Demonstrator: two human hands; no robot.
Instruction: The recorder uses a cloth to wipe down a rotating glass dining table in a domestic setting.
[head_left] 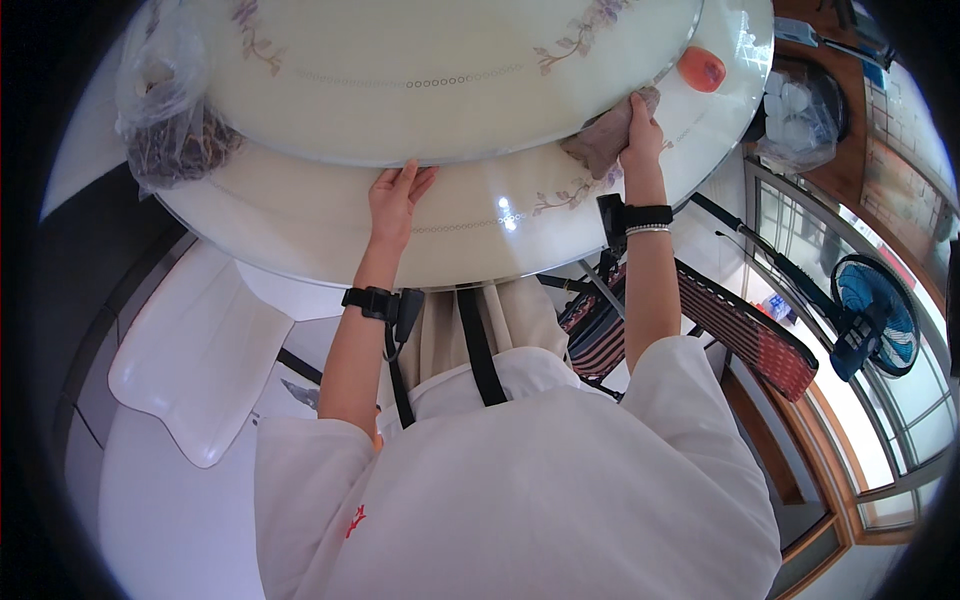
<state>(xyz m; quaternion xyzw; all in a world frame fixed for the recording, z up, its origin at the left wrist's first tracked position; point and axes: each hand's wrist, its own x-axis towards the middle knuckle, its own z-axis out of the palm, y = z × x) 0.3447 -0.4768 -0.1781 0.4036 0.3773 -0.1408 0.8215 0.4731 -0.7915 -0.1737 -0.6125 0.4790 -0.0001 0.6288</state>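
Cloth (605,140) — crumpled, brown-grey, at the right edge of the round glass table (300,220).
Clenched in the right hand (643,135) beside the turntable (440,90) rim; left hand (395,195) flat, fingers released, pressing the table's near edge — orange object (701,68) nearby.

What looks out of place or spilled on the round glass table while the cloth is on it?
Nothing looks spilled or broken. The right hand presses a brownish cloth on the table beside the raised turntable; the left hand rests flat at the turntable's edge. A lumpy plastic bag overhangs that edge.
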